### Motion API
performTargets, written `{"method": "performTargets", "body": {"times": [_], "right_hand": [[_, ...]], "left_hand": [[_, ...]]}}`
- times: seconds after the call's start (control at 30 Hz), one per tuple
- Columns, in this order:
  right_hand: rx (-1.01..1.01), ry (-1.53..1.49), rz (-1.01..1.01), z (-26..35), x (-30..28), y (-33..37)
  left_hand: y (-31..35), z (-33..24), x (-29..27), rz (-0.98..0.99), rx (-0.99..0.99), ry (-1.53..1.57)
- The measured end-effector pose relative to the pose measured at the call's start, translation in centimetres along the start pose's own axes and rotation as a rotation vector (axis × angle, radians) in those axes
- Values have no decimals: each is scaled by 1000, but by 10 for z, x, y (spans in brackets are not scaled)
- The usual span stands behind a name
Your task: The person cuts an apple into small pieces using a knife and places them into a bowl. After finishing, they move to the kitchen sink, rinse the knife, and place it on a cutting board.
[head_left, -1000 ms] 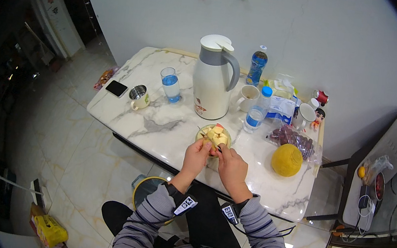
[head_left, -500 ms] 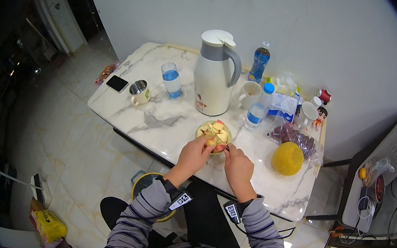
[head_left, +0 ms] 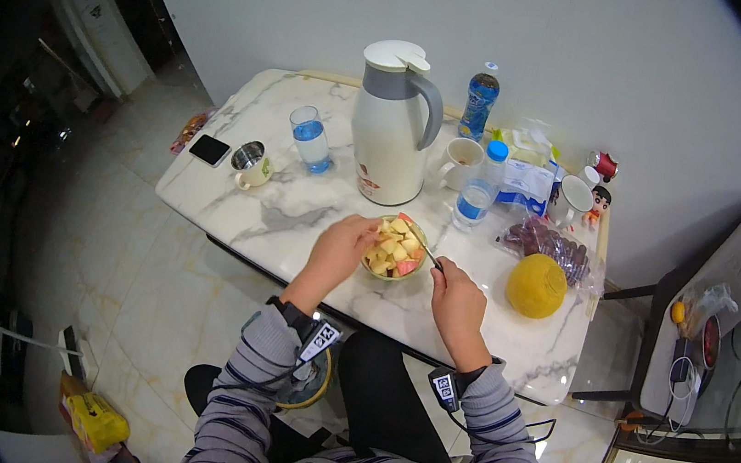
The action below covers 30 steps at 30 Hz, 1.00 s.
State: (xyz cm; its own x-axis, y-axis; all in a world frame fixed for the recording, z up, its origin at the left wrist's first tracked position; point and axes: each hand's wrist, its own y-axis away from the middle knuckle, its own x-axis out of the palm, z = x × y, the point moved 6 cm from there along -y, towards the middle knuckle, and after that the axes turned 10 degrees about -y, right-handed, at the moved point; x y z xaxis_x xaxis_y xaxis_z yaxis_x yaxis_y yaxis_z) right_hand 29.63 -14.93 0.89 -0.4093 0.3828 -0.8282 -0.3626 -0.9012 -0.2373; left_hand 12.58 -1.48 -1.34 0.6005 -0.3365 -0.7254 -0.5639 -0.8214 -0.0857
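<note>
A round bowl [head_left: 394, 277] heaped with cut apple pieces [head_left: 394, 249], some with red skin, stands near the table's front edge. My right hand [head_left: 458, 305] grips a knife [head_left: 424, 248] by its dark handle; the blade slants up and left over the bowl's right side. At the bowl's left rim is my left hand [head_left: 342, 248], its fingers bent together and the tips against the edge of the apple pieces. Whatever those fingertips pinch, if anything, is too small to make out.
Behind the bowl stand a white thermos jug [head_left: 388, 141], a glass of water [head_left: 310, 141] and a water bottle [head_left: 479, 189]. A yellow round fruit [head_left: 537, 286] and bagged grapes [head_left: 545, 242] lie right. A metal-lined cup [head_left: 251, 166] and phone [head_left: 209, 151] sit left. Below is a bin [head_left: 314, 391].
My hands have moved apart, the left one to the bowl's left rim and the right one to the right. The knife blade now shows over the bowl. The view has shifted slightly.
</note>
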Motion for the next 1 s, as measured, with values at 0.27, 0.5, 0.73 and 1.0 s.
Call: {"method": "performTargets", "body": {"times": [0.27,0.5,0.73,1.0], "right_hand": [[91,-75,24,-7,-23,-5],[66,-117,38,-4,-28,-5],[60,-130,50,3,-28,-9],[37,-154,39,6,-32,-11]], "left_hand": [[-35,-13,6,74,165,-366],[-27,-9,-2,159,107,-328],[-31,-2,0,99,84,-129],[-35,24,5,266,-141,467]]}}
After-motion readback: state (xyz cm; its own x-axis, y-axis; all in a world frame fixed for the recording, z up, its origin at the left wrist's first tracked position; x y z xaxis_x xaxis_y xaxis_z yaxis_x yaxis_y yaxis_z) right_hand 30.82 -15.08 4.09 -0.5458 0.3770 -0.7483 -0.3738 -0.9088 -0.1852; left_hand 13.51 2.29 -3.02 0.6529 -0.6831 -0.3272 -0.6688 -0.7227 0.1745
